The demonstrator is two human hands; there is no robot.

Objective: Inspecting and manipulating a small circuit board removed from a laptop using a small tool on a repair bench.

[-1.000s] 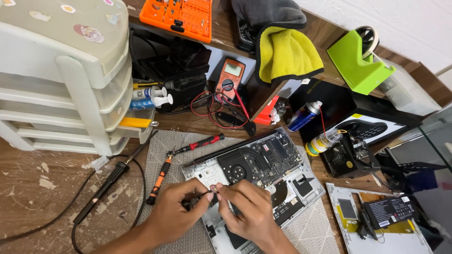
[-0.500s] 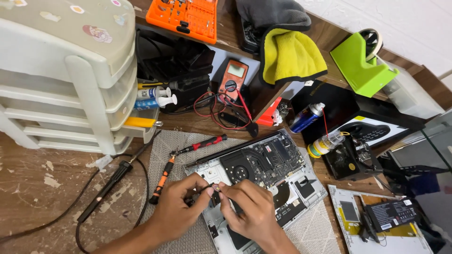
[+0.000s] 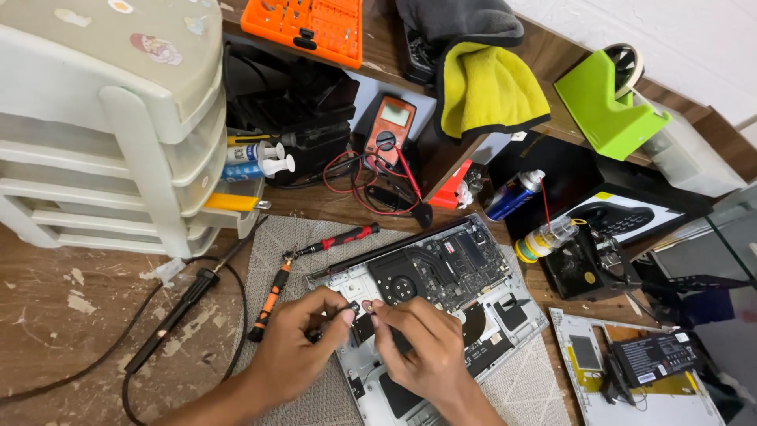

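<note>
An electronics repair workshop, on a crowded wooden desk.

Under the hands lies an opened laptop with its circuit board bare. Just left of them lie two screwdrivers and a soldering iron. Beyond them stand a multimeter with red and black leads, an orange bit set, spray cans, and a plastic drawer unit.

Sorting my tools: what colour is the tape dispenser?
Bright green tape dispenser, clearest in the head view.
</note>
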